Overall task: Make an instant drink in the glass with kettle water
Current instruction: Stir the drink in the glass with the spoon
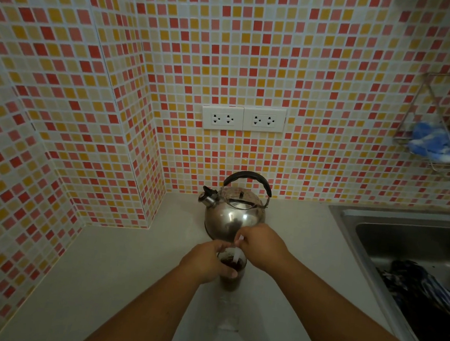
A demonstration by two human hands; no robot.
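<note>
left hand (208, 263) gripping glass (231, 267), right hand (262, 247) holding stirrer (238, 254)

One glass (231, 267) of dark drink, one white stirrer (238, 248) in it; one steel kettle (233, 214); two hands, left (207, 263), right (263, 247); two double wall sockets (243, 118); one sink (411, 255); one wire rack (437, 125); one desk (119, 264)

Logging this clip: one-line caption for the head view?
Left hand steadies a glass of dark drink while right hand stirs with a white stick, kettle behind.
</note>
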